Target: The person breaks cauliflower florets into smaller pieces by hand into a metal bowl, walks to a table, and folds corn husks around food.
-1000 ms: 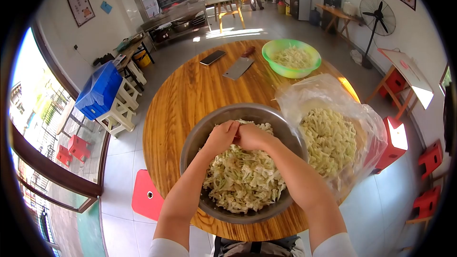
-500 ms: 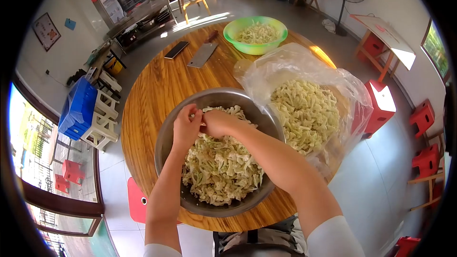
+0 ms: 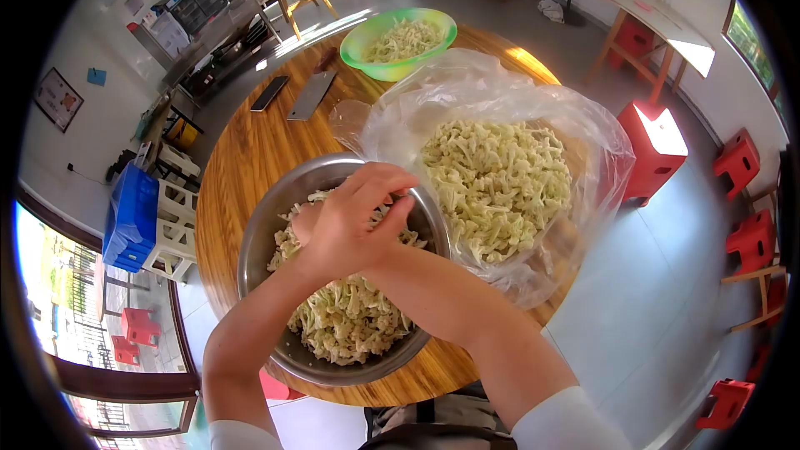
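A steel bowl (image 3: 260, 246) filled with cut cauliflower (image 3: 354, 321) stands at the table's near side. Above it, my left hand (image 3: 362, 208) crosses over my right wrist and points toward the plastic bag. Its fingers are curled, with the thumb close to the fingertips; whatever they may hold is too small to make out. Beneath it, my right hand (image 3: 307, 222) is down at the cauliflower, its fingers mostly hidden by the left hand. The clear plastic bag (image 3: 596, 146), spread open right of the bowl, carries a large heap of cauliflower florets (image 3: 496, 187).
On the round wooden table (image 3: 237, 154) lie a cleaver (image 3: 312, 96) and a phone (image 3: 269, 93). A green basin (image 3: 398, 69) with cut vegetable stands at the far edge. Red stools (image 3: 650, 150) are on the right; a blue crate (image 3: 133, 217) rests by white stools on the left.
My left hand has moved right, from beside my right hand to across the top of it. The view has shifted, so the table things appear further left.
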Demonstrator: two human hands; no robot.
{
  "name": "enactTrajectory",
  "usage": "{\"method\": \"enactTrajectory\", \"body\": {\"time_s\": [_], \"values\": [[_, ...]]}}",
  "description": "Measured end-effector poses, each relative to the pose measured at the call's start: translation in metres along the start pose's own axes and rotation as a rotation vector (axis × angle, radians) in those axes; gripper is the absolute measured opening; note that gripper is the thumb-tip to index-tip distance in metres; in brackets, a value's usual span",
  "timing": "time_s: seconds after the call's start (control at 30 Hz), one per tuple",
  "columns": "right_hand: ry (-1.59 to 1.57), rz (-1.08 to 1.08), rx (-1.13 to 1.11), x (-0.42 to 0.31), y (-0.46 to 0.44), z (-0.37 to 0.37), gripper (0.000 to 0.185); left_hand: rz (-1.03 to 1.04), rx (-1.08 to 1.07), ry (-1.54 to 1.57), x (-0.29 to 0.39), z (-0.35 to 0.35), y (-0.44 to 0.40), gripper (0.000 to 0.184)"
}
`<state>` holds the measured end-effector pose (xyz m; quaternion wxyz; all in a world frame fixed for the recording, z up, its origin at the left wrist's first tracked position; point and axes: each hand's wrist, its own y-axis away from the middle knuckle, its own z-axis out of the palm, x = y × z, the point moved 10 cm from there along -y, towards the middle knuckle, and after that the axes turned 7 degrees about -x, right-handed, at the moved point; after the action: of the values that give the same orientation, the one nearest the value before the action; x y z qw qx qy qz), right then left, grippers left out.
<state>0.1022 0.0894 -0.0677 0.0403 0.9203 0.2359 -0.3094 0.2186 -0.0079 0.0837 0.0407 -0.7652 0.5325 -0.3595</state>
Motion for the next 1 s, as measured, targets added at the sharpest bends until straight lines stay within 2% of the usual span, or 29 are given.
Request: {"method": "enactTrajectory", "body": {"time_s": [0.07, 0.17, 0.27, 0.37, 0.47, 0.53, 0.57, 0.6, 0.7, 0.8, 1.0], "values": [[0.143, 0.061, -0.022, -0.004, -0.005, 0.003, 0.021, 0.073, -0.148, -0.106, 0.011, 0.033, -0.033, 0.028], [0.205, 0.081, -0.005, -0.014, -0.004, 0.005, 0.02, 0.267, -0.337, -0.479, 0.003, 0.09, -0.068, 0.036], [0.241, 0.066, 0.009, -0.02, 0.002, 0.001, 0.019, 0.141, -0.612, -0.585, -0.035, 0.132, -0.102, 0.051], [0.281, 0.06, 0.005, -0.02, 0.004, -0.002, 0.019, -0.399, -0.769, -0.238, -0.077, 0.159, -0.126, 0.076], [0.345, 0.106, -0.005, -0.015, 0.003, -0.005, 0.018, -0.36, -0.687, -0.088, -0.117, 0.207, -0.135, 0.094], [0.418, 0.145, -0.011, -0.014, 0.002, -0.004, 0.018, -0.344, -0.816, -0.148, -0.105, 0.21, -0.129, 0.096], [0.234, -0.012, 0.057, -0.015, 0.004, -0.009, 0.018, -0.336, -0.883, -0.178, -0.101, 0.212, -0.123, 0.097], [0.211, -0.009, 0.027, -0.014, 0.004, -0.008, 0.018, -0.268, -0.824, -0.218, -0.099, 0.212, -0.124, 0.095], [0.137, 0.01, -0.044, -0.015, 0.001, -0.007, 0.018, -0.254, -0.89, -0.352, -0.104, 0.22, -0.121, 0.091], [0.069, 0.036, -0.057, -0.013, -0.003, -0.004, 0.018, -0.209, -0.909, -0.314, -0.091, 0.226, -0.121, 0.087], [0.063, 0.025, -0.013, -0.01, -0.005, -0.004, 0.018, -0.083, -0.633, -0.405, -0.081, 0.225, -0.118, 0.071]]}}
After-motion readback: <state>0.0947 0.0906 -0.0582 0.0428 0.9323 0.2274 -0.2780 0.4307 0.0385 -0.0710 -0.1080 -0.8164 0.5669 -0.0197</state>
